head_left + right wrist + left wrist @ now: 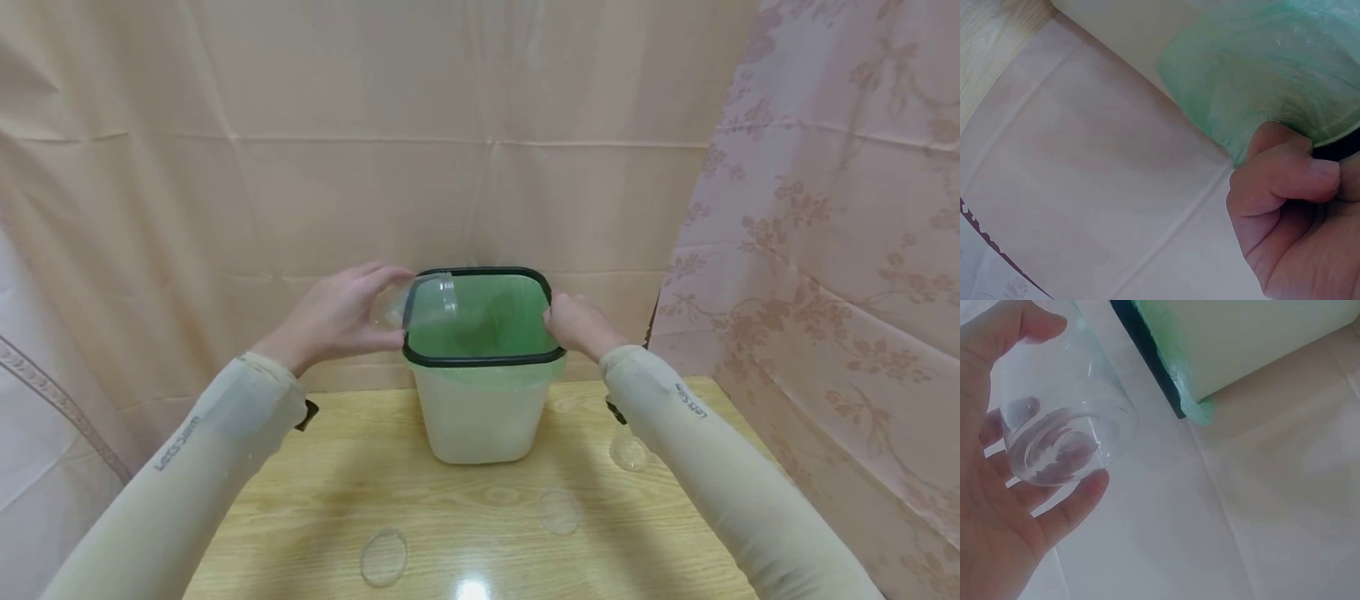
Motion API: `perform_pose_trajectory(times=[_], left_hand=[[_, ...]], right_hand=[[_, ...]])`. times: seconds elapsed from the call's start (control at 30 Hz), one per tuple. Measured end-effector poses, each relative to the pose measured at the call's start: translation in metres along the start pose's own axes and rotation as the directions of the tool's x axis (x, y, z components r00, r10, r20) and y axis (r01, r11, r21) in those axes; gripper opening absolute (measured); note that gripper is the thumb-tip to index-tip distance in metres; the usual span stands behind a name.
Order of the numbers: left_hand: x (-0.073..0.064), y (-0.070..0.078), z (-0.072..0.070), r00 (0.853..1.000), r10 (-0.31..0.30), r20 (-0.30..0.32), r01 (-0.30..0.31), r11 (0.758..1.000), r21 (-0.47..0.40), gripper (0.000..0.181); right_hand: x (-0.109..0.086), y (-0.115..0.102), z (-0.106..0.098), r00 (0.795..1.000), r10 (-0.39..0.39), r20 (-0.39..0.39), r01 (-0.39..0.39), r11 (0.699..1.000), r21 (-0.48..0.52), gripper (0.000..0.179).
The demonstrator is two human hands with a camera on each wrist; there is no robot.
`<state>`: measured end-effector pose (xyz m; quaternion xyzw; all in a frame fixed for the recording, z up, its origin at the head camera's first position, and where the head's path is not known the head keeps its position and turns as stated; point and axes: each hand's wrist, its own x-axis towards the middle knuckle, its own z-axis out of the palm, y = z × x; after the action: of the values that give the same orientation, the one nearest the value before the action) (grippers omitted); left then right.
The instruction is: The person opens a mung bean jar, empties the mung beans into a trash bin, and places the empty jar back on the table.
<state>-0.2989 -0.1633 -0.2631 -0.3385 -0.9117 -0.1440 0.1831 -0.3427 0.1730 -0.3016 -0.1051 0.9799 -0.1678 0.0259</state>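
Note:
My left hand (341, 317) holds a clear see-through jar (431, 302) on its side, fingers and thumb spread around its base end. Its ridged mouth end points right, over the opening of a white bin (480, 421). A green plastic bag (495, 312) lines the bin and folds over under the black rim (483, 362). Over on the right side, my right hand (581, 323) grips the rim and the bag, fingers curled. The right wrist view shows the bag (1229, 81) bunched beside that hand.
Two clear round discs, one at front (384, 558) and another to its right (558, 512), lie on the wooden table (322, 500). A clear round piece (630, 452) sits partly behind the right sleeve. A beige curtain (337, 183) hangs close behind the bin.

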Motion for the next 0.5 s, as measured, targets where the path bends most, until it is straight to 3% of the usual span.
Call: perform_pose_trajectory(times=[0.23, 0.5], left_hand=[[-0.011, -0.005, 0.006, 0.995, -0.081, -0.053, 0.076, 0.993, -0.087, 0.085], [-0.025, -0.01, 0.015, 0.977, -0.19, -0.092, 0.167, 0.962, -0.214, 0.086]], right_hand=[[-0.001, 0.001, 0.001, 1.0, 0.011, 0.006, -0.011, 1.0, 0.015, 0.042], [0.0, 0.0, 0.0, 1.0, 0.01, 0.001, -0.01, 1.0, 0.008, 0.039]])
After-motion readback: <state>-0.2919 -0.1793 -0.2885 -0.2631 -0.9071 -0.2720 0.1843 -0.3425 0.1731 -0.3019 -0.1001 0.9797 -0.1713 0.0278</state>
